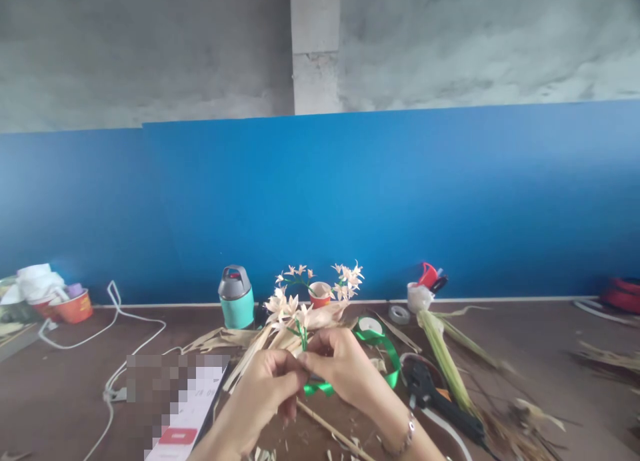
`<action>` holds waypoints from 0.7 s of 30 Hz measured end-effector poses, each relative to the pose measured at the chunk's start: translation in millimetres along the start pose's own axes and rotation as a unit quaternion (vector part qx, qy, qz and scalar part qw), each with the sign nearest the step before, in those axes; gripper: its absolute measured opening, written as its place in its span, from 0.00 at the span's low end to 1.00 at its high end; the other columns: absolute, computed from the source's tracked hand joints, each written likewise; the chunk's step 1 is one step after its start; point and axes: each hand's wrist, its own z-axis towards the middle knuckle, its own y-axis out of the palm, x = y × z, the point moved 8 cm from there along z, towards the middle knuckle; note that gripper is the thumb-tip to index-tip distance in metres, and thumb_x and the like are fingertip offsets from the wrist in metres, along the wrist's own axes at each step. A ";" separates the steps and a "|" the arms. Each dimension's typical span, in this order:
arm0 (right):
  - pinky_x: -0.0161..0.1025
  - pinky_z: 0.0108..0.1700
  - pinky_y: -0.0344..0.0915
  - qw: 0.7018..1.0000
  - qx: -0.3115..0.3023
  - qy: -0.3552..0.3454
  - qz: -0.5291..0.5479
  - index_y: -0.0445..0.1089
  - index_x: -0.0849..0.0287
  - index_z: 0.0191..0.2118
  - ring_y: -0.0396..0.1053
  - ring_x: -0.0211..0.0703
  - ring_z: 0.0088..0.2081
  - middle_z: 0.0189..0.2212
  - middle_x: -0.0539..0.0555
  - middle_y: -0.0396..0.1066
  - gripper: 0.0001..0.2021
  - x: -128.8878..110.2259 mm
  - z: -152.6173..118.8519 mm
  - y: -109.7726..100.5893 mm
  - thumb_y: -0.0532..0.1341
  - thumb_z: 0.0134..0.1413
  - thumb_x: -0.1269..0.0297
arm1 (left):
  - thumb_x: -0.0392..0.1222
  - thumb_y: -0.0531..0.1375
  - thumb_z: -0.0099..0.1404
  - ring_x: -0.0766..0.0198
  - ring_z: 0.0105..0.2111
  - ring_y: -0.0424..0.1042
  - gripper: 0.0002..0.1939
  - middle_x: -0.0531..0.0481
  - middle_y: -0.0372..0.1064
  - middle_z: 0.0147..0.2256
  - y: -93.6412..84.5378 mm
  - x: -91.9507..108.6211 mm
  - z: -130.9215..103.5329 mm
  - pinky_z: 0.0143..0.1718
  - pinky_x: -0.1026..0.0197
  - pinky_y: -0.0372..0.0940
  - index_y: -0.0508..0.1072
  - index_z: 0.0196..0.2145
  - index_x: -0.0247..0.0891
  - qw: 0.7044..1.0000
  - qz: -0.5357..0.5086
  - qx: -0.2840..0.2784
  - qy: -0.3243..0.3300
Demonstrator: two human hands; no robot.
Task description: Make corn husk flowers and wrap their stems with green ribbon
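Observation:
My left hand (pixel 267 384) and my right hand (pixel 337 367) meet in front of me, thumbs and fingers pinched together at the foot of a green flower stem (pixel 303 335). Pale handmade flowers (pixel 285 307), apparently of dried husk, top this stem. The pinched end is hidden by my fingers. Bright green ribbon (pixel 393 367) curves from behind my right hand and passes beneath both hands. Its white-centred roll (pixel 371 325) lies just beyond. More pale blossoms (pixel 349 279) on green stems stand in an orange-red paper cup (pixel 320 299).
A black glue gun (pixel 443 401) lies at the right beside green stalks (pixel 445 357). Behind it are a grey tape roll (pixel 399 315) and a white cup of tools (pixel 420 297). Leftward are a teal flask (pixel 237 307), dried husks (pixel 220 339), a phone-like screen (pixel 193 407) and a white cable (pixel 143 341).

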 end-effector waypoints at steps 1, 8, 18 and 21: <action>0.30 0.22 0.53 0.999 -0.016 0.006 0.031 0.66 0.62 0.19 0.56 0.31 0.20 0.15 0.45 0.61 0.09 0.9 0.6 1.6 0.66 0.41 0.68 | 0.44 0.64 0.47 0.74 0.11 0.59 0.11 0.56 0.64 0.13 0.5 0.4 -0.3 0.11 0.70 0.49 0.68 0.18 0.35 1.000 -0.015 -0.005 0.001; 0.35 0.29 0.62 0.903 -0.243 0.002 0.354 0.73 0.65 0.29 0.67 0.35 0.23 0.24 0.51 0.69 0.15 0.3 -4.9 33.9 0.70 0.41 0.57 | 0.42 0.67 0.43 0.78 0.09 0.57 0.12 0.55 0.67 0.14 7.6 2.5 -4.8 0.10 0.73 0.45 0.68 0.18 0.35 0.986 -0.154 -0.057 -0.005; 0.31 0.24 0.60 0.875 -0.279 -0.005 0.396 0.76 0.66 0.25 0.67 0.34 0.20 0.18 0.50 0.70 0.13 0.4 -8.3 34.6 0.71 0.40 0.59 | 0.43 0.69 0.43 0.74 0.13 0.65 0.13 0.50 0.73 0.21 16.3 1.3 -12.1 0.11 0.73 0.52 0.70 0.22 0.35 0.977 -0.181 -0.111 0.006; 0.33 0.27 0.62 0.884 -0.280 0.008 0.375 0.75 0.65 0.25 0.69 0.35 0.21 0.21 0.51 0.72 0.12 1.9 -9.5 33.1 0.72 0.39 0.60 | 0.43 0.67 0.46 0.76 0.12 0.62 0.11 0.52 0.71 0.18 13.4 -0.5 -10.5 0.11 0.73 0.50 0.70 0.21 0.35 0.985 -0.135 -0.105 0.006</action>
